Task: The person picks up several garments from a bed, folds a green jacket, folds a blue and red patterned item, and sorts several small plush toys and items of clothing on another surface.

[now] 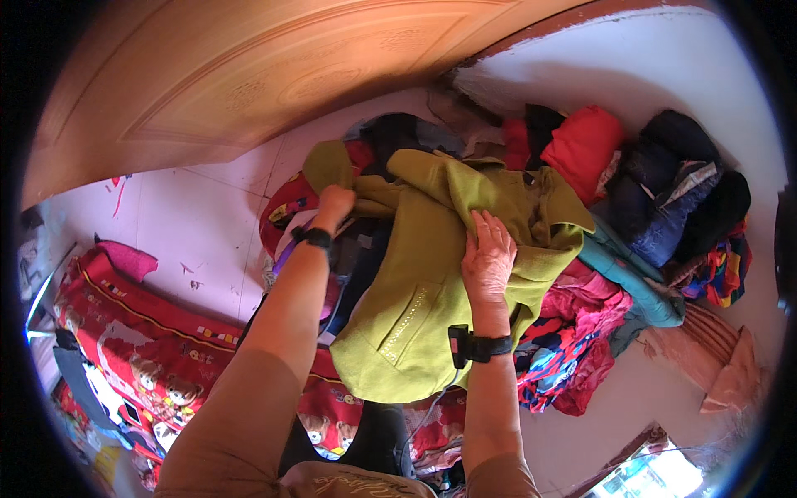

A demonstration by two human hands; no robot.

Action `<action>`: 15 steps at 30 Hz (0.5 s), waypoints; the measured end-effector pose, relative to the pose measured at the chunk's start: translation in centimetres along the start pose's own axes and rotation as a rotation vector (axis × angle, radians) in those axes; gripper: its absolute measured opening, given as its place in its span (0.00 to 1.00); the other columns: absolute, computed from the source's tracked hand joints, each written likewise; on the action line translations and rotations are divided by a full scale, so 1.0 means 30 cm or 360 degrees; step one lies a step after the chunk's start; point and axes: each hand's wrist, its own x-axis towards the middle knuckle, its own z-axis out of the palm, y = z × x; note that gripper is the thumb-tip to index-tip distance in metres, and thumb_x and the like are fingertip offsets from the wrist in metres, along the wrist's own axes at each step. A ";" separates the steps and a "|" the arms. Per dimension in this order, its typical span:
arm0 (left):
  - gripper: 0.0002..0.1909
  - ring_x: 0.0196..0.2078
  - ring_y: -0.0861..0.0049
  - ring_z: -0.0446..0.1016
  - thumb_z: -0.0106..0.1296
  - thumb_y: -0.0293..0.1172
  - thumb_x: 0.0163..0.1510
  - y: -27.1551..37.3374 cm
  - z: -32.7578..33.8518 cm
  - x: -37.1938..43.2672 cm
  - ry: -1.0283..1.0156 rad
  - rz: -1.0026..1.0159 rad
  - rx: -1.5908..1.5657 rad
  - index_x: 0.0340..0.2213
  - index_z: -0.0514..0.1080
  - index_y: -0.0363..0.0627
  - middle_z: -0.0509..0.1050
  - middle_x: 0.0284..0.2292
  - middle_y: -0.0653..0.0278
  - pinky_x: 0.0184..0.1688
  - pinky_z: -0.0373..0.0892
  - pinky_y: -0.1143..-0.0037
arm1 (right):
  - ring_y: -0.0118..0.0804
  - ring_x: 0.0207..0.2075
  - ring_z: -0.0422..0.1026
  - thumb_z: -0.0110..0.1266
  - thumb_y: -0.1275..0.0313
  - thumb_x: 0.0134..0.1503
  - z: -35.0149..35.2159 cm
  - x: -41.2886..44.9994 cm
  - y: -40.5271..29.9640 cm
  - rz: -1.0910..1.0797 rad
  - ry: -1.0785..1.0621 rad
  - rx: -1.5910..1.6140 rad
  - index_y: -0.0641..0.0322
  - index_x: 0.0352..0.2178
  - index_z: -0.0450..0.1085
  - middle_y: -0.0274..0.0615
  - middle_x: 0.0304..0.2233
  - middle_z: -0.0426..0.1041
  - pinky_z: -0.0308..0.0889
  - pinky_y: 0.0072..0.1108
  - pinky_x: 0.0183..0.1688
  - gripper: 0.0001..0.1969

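Note:
A yellow-green coat (pixel 429 249) lies spread across the middle, on top of a heap of clothes. Its collar points to the right, and its pocket (pixel 405 327) is trimmed with a row of shiny studs. My left hand (pixel 337 203) is closed in a fist around the coat's sleeve, and the sleeve's end (pixel 328 167) stands up beyond the knuckles. Flat on the coat's upper body rests my right hand (pixel 489 252), palm down, its fingers extended and not gripping. The underside of the coat is hidden.
Folded red clothing (pixel 584 149) and dark blue garments (pixel 663 193) are piled against the white wall. Pink and patterned fabric (pixel 563 336) sits right of the coat. A red bear-print blanket (pixel 187 355) stretches along the lower left. The wooden door (pixel 299 68) spans the top.

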 end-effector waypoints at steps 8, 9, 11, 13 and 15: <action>0.07 0.13 0.89 0.54 0.45 0.26 0.47 0.256 -0.191 -0.365 0.0436 0.0551 -0.2135 0.19 0.60 0.48 0.57 0.15 0.76 0.14 0.51 0.85 | 0.42 0.52 0.55 0.51 0.67 0.46 -0.066 -0.085 0.017 0.0044 -0.0137 0.0033 0.60 0.46 0.61 0.43 0.49 0.59 0.50 0.35 0.53 0.23; 0.07 0.13 0.89 0.54 0.45 0.26 0.47 0.354 -0.206 -0.451 0.0421 0.0579 -0.2128 0.19 0.60 0.48 0.57 0.15 0.76 0.14 0.51 0.85 | 0.43 0.53 0.55 0.53 0.66 0.45 -0.083 -0.097 0.008 0.0040 -0.0142 0.0026 0.61 0.45 0.61 0.43 0.49 0.59 0.49 0.34 0.53 0.24; 0.02 0.14 0.82 0.62 0.46 0.23 0.44 0.518 -0.195 -0.609 0.0452 0.1438 -0.1053 0.22 0.64 0.44 0.64 0.15 0.70 0.15 0.58 0.80 | 0.43 0.53 0.54 0.53 0.65 0.46 -0.141 -0.122 -0.020 0.0031 -0.0177 0.0036 0.64 0.45 0.61 0.45 0.49 0.59 0.49 0.34 0.54 0.25; 0.12 0.16 0.71 0.67 0.45 0.24 0.42 0.561 -0.108 -0.626 0.0496 0.1758 -0.0177 0.33 0.66 0.43 0.68 0.17 0.63 0.17 0.63 0.73 | 0.45 0.52 0.55 0.53 0.67 0.45 -0.212 -0.156 -0.049 -0.0102 -0.0314 0.0258 0.64 0.45 0.60 0.46 0.49 0.59 0.49 0.34 0.53 0.24; 0.23 0.18 0.62 0.69 0.45 0.27 0.41 0.655 0.009 -0.671 0.0291 0.1788 0.0451 0.43 0.64 0.46 0.71 0.20 0.57 0.19 0.66 0.68 | 0.48 0.46 0.63 0.54 0.71 0.45 -0.314 -0.203 -0.032 -0.0169 -0.0452 0.0470 0.63 0.41 0.64 0.50 0.42 0.65 0.58 0.31 0.47 0.20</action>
